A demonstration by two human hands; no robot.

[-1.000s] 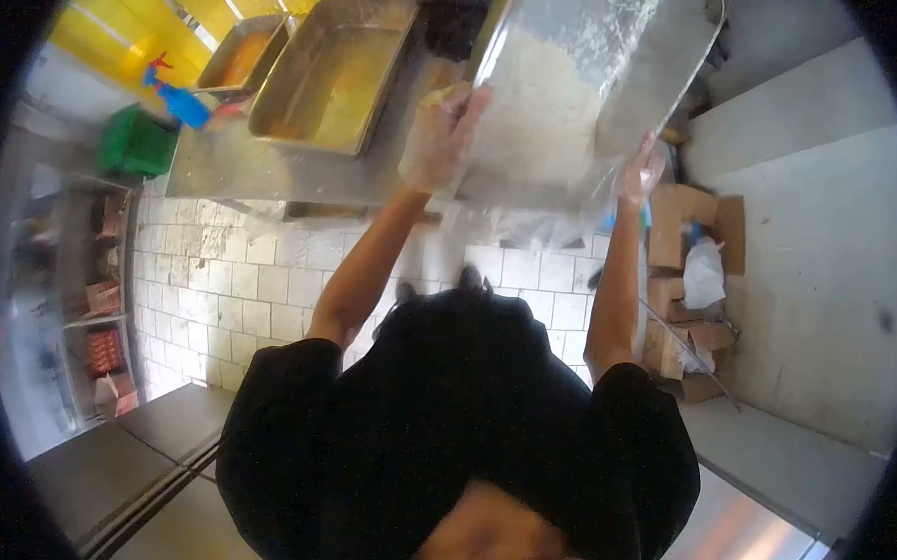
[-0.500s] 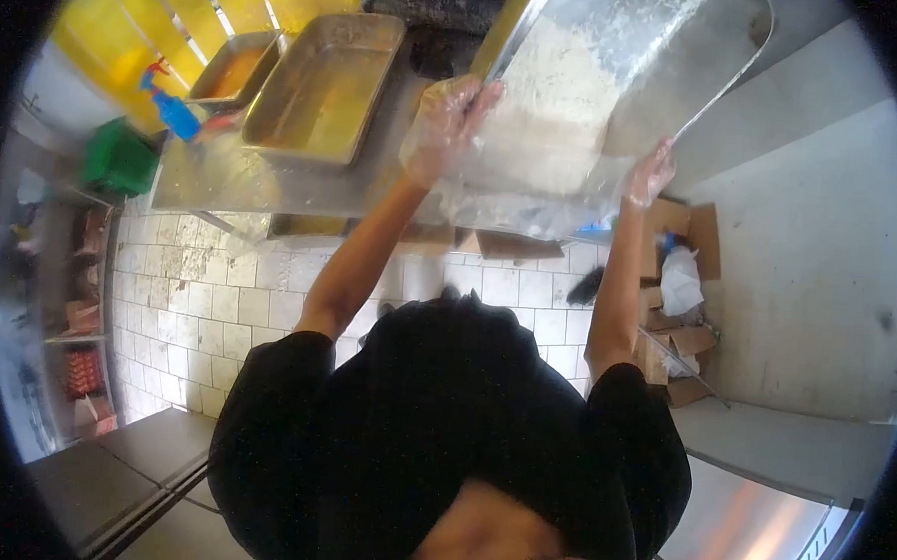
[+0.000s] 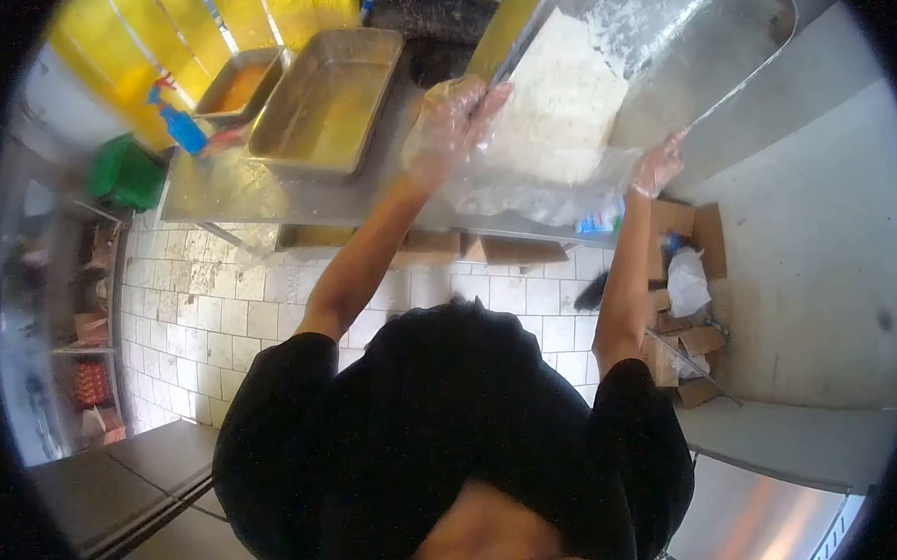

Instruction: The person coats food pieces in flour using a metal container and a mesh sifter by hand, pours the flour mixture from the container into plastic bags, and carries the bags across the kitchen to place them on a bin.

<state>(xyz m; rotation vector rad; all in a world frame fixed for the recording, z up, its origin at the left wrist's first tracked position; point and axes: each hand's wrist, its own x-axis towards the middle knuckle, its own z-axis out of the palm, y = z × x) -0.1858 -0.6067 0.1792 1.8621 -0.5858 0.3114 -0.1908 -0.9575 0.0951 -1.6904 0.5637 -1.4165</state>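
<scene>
Head view: the left hand [image 3: 460,120], in a clear glove, is closed on the left rim of a metal tray [image 3: 677,80], and the right hand [image 3: 660,165], gloved too, grips its right rim. The tray lies between the two, in front of the person, with a layer of white powder [image 3: 561,100] in it; whether it touches the counter [image 3: 207,194] cannot be told. Clear plastic [image 3: 542,196] spreads across its near end, between the hands. Left of the tray, on the counter, stand a large pan [image 3: 321,104] with yellowish residue and, just beside it, a small pan [image 3: 239,89] with orange contents. A blue spray bottle [image 3: 183,128] is near the small pan, a green bin [image 3: 123,172] farther left. Boxes [image 3: 710,241] sit right of the counter, on the right hand's side.
</scene>
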